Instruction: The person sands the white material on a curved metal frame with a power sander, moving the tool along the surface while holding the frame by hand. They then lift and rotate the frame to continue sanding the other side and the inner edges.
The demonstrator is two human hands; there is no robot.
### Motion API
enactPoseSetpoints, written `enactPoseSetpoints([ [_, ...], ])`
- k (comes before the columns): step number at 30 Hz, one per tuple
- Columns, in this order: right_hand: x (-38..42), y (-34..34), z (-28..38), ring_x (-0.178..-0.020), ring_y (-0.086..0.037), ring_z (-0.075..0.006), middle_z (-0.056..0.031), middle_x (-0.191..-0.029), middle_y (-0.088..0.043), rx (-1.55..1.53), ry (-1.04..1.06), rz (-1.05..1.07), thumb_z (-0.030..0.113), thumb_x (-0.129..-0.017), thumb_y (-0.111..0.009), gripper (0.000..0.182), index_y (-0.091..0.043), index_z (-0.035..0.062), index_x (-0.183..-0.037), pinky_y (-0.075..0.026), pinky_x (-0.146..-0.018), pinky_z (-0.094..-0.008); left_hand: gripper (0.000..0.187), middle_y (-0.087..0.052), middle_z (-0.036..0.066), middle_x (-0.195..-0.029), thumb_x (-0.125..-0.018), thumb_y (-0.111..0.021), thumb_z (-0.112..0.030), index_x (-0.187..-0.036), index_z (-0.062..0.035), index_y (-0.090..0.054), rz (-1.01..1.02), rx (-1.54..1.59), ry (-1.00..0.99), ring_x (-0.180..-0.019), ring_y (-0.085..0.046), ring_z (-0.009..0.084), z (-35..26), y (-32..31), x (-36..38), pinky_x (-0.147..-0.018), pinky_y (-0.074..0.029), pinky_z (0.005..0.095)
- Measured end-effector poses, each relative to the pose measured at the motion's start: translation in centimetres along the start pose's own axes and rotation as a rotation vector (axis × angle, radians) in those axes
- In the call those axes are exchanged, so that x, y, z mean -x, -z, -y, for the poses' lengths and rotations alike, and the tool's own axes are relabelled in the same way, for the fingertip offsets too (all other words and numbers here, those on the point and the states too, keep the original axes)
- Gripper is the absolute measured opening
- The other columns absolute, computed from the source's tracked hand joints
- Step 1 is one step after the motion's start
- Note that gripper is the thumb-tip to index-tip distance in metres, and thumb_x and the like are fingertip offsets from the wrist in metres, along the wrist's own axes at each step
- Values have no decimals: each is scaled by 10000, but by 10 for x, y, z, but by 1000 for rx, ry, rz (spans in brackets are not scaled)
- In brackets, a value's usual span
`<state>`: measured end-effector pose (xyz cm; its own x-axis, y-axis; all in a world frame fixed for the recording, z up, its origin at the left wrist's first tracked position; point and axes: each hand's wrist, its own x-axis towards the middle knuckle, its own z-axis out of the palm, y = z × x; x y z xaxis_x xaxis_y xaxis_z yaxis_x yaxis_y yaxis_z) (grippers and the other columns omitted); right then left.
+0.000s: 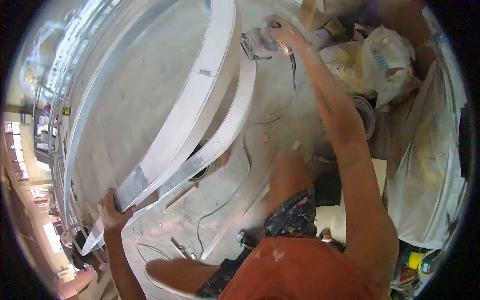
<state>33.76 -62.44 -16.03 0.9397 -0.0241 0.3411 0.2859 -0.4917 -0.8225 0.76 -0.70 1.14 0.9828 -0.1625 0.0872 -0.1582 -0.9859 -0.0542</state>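
A long curved white panel [195,92] sweeps from the top middle down to the lower left, with a grey patch at its lower tip. My left hand [113,211] is closed around that tip. At the upper middle, my right hand [286,34] grips a corded power tool, which looks like a sander [260,42], beside the panel's upper part. Its dark cord [294,72] hangs down toward the floor. A second, narrower curved strip [227,125] runs alongside the panel on the right.
A curved metal frame [82,112] stands at left. A round can [201,172] sits beneath the strips. Cable [201,227] and wood scraps lie on the dusty floor [145,90]. At right are crumpled bags [387,62], a bucket [367,117] and a hanging plastic sheet [427,190].
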Motion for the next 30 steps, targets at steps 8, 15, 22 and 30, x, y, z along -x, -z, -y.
enactPoseSetpoints([
  [8,171,-40,65,-1111,-588,-357,-209,-1197,-570,0,-191,-177,297,-808,-784,554,-611,66,-1281,-488,-958,-433,561,-501,152,-614,-513,-885,-256,-866,-50,-501,-66,-44,-73,-538,-513,406,8,-5,5,-529,-420,475],
  [15,261,-84,103,-1119,-578,-333,-182,-1230,-554,-189,-257,-354,186,-840,-772,456,-606,62,-1246,-489,-955,-405,677,-684,199,-909,-582,-860,-138,-1186,-53,-565,88,301,-132,-839,-696,394,-86,17,-52,-782,-535,457],
  [22,163,-39,21,-917,-647,-250,-119,-1058,-641,-588,-577,-284,284,-830,-773,470,-603,85,-1219,-568,-725,-396,717,-718,233,-1011,-670,-875,-280,-1249,-40,-527,302,320,-90,-938,-719,429,-151,23,-94,-814,-565,484],
  [30,2,-3,-43,-841,-641,-176,-61,-1048,-632,-494,-548,17,393,-820,-718,488,-616,161,-1236,-556,-604,-331,674,-711,196,-862,-671,-891,-355,-1158,-47,-542,297,270,-132,-817,-729,413,-157,26,-100,-696,-584,475],
])
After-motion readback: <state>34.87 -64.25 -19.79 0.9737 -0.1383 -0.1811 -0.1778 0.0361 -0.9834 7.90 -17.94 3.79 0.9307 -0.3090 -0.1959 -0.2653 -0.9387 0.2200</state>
